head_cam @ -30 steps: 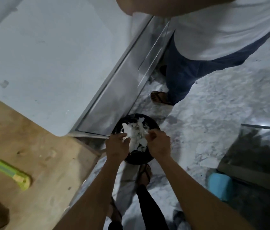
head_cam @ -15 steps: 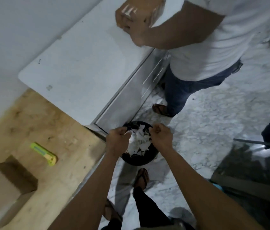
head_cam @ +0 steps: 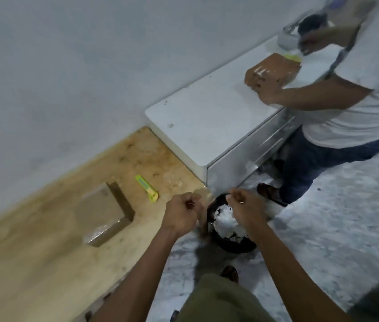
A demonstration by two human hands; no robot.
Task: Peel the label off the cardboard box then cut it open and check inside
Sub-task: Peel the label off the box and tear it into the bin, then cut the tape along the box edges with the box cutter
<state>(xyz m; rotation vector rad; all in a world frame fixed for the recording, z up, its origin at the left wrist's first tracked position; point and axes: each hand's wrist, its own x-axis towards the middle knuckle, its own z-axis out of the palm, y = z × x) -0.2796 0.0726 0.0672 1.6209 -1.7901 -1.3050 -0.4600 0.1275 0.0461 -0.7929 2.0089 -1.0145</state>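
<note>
A brown cardboard box [head_cam: 107, 213] wrapped in clear tape lies on the wooden table [head_cam: 32, 263]. Beside it to the right lies a green and yellow utility knife [head_cam: 147, 188]. My left hand [head_cam: 181, 213] hovers at the table's right edge with its fingers curled shut. My right hand [head_cam: 245, 209] is over a black waste bin [head_cam: 230, 242] on the floor, fingers also curled. The bin holds white torn label scraps [head_cam: 226, 220]. Whether either hand pinches a small scrap is too blurred to tell.
A white cabinet [head_cam: 207, 126] stands beyond the wooden table. Another person in a white shirt [head_cam: 358, 89] stands at it with a hand on a second cardboard box [head_cam: 274, 70]. Marble floor [head_cam: 335, 217] spreads to the right. My foot [head_cam: 230, 274] is below the bin.
The view has swung up and left, bringing the box and knife into fuller sight. My hands have moved apart above the bin, the left one drifting toward the table edge.
</note>
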